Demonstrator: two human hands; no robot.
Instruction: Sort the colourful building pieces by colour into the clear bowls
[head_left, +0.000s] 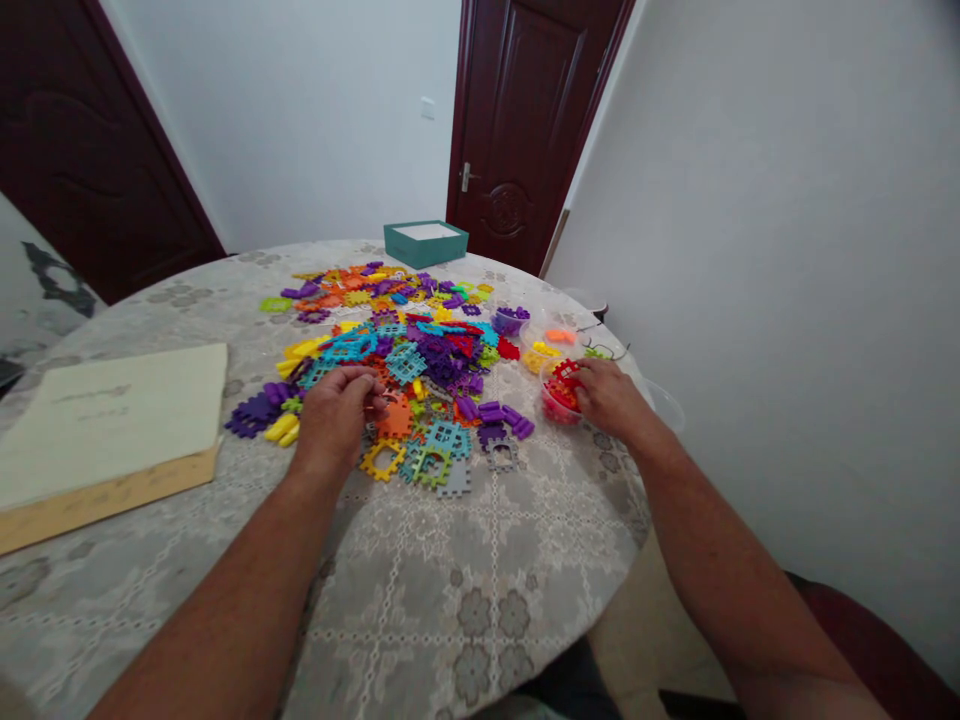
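A heap of interlocking plastic pieces in purple, blue, orange, yellow and red covers the middle of a round table. My left hand rests at the heap's near edge, fingers curled on an orange piece. My right hand sits at the table's right edge, fingers closed on a red piece over a small clear bowl of red pieces.
More clear bowls hold purple, orange and yellow pieces. A teal box stands at the far edge. A cream sheet on a board lies at the left. Dark doors and white walls stand behind.
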